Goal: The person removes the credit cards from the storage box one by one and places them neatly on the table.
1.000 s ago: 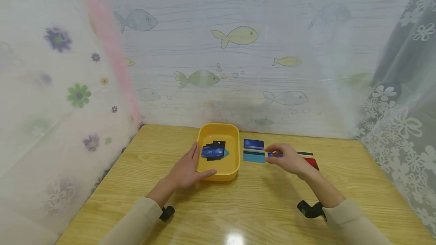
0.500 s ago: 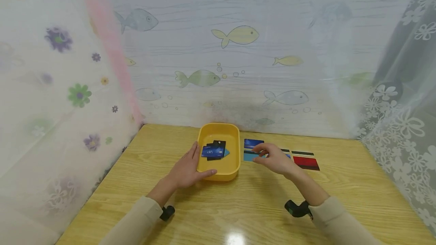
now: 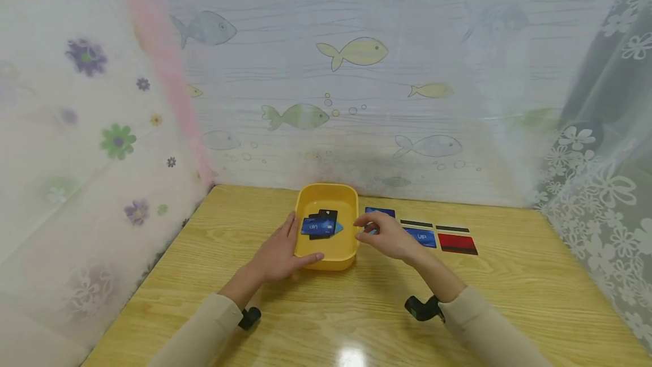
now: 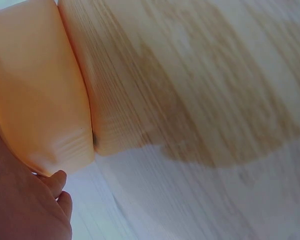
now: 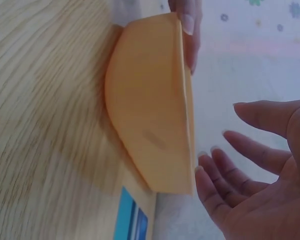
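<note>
A yellow plastic basin (image 3: 346, 254) stands on the table. My left hand (image 3: 277, 251) holds it at the near left corner, thumb over the front rim and fingers along the left side. Inside lie a blue VIP card (image 3: 317, 227), black cards (image 3: 328, 215) under it and a light blue corner (image 3: 339, 227). My right hand (image 3: 387, 237) hovers at the basin's right rim, thumb and fingers apart with nothing between them, as the right wrist view shows. Behind it, a blue card (image 3: 379, 210) and a light blue card (image 5: 123, 215) lie on the table, partly hidden in the head view.
Right of my right hand lie another blue VIP card (image 3: 423, 237), a red card (image 3: 457, 243) and two pale cards with black stripes, one (image 3: 416, 223) left of the other (image 3: 452, 229). A fish-print curtain (image 3: 351, 101) hangs along the table's back edge.
My right hand has moved left from over the cards to the basin's right rim, uncovering the blue VIP card and the striped cards. The left hand and basin stay in place.
</note>
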Motion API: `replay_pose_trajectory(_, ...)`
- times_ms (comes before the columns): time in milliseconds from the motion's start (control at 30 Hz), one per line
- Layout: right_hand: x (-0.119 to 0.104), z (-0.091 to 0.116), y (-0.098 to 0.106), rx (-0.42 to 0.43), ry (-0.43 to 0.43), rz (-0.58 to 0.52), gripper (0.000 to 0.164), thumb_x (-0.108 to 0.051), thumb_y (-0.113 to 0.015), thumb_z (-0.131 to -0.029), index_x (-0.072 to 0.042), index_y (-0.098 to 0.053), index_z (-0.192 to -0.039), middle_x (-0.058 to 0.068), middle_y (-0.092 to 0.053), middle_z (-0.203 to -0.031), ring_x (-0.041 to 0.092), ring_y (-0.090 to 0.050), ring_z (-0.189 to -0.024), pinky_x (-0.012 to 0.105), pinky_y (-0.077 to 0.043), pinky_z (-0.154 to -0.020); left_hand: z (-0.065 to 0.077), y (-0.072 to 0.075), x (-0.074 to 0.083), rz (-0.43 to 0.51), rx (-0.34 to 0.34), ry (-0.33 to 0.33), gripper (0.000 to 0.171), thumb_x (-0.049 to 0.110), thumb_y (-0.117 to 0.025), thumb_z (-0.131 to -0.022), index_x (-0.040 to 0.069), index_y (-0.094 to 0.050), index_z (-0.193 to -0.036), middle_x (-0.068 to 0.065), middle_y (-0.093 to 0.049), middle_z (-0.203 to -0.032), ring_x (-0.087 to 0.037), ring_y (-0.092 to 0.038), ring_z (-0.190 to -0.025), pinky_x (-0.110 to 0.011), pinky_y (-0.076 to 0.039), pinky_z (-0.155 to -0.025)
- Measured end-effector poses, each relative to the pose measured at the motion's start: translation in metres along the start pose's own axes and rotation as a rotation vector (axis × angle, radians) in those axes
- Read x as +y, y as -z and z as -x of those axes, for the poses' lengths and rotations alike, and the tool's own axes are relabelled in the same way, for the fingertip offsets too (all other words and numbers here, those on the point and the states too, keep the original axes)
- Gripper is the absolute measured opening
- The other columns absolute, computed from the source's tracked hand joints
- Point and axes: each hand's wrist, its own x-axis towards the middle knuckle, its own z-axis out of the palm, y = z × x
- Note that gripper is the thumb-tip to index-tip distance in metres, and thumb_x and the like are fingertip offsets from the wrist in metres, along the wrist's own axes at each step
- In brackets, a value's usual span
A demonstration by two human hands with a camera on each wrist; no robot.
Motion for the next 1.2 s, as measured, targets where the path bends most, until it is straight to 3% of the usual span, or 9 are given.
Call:
replay_pose_trajectory(200, -0.008, -0.011, -0.013, -0.017, 0.028, 0.006, 0.031, -0.018, -0.069, -0.099, -0.006, -0.067, -0.127, 0.011, -0.064, -0.128, 0.027, -0.063, -0.11, 0.038, -0.057, -0.085, -0.001, 0.0, 0.0, -0.01, -0.001, -0.003, 0.125, 0.09, -0.046, -0.083, 0.001, -0.01, -0.164, -0.014, -0.001, -0.172, -0.038, -0.019, -0.155, -0.054, -0.027, -0.122)
replay_pose_trajectory(367, -0.012, -0.022, -0.021, -0.044, 0.047, -0.013, 0.034, -0.018, -0.068, -0.1, -0.003, -0.065, -0.131, 0.016, -0.062, -0.131, 0.035, -0.061, -0.116, 0.045, -0.055, -0.093, -0.001, -0.001, -0.001, -0.012, 0.002, -0.008, 0.125, 0.09, -0.046, -0.083, 0.001, -0.01, -0.164, -0.014, -0.002, -0.172, -0.038, -0.02, -0.155, -0.055, -0.027, -0.121)
replay_pose_trajectory(667, -0.019, -0.041, -0.039, 0.001, -0.034, -0.02, 0.056, -0.013, -0.07, -0.097, -0.001, -0.047, -0.147, 0.027, -0.048, -0.145, 0.047, -0.047, -0.133, 0.058, -0.046, -0.105, -0.001, -0.001, -0.001, -0.004, 0.004, -0.004, 0.124, 0.088, -0.048, -0.084, 0.002, -0.009, -0.164, -0.014, -0.002, -0.172, -0.039, -0.021, -0.154, -0.055, -0.028, -0.121)
replay_pose_trajectory(867, -0.023, -0.054, -0.052, 0.01, -0.084, -0.033, 0.07, -0.01, -0.072, -0.095, 0.002, -0.035, -0.154, 0.027, -0.038, -0.152, 0.046, -0.04, -0.139, 0.058, -0.04, -0.111, -0.002, -0.002, -0.002, 0.003, 0.011, -0.011, 0.12, 0.082, -0.052, -0.087, 0.001, -0.009, -0.164, -0.015, -0.002, -0.172, -0.04, -0.021, -0.154, -0.055, -0.028, -0.121)
replay_pose_trajectory(1200, -0.019, -0.071, -0.071, 0.029, -0.125, 0.01, 0.07, -0.009, -0.073, -0.093, 0.006, -0.038, -0.151, 0.028, -0.041, -0.15, 0.041, -0.045, -0.133, 0.055, -0.039, -0.113, -0.002, -0.002, -0.002, -0.006, 0.026, -0.023, 0.119, 0.082, -0.052, -0.087, 0.0, -0.011, -0.163, -0.016, -0.004, -0.171, -0.041, -0.023, -0.153, -0.055, -0.029, -0.12)
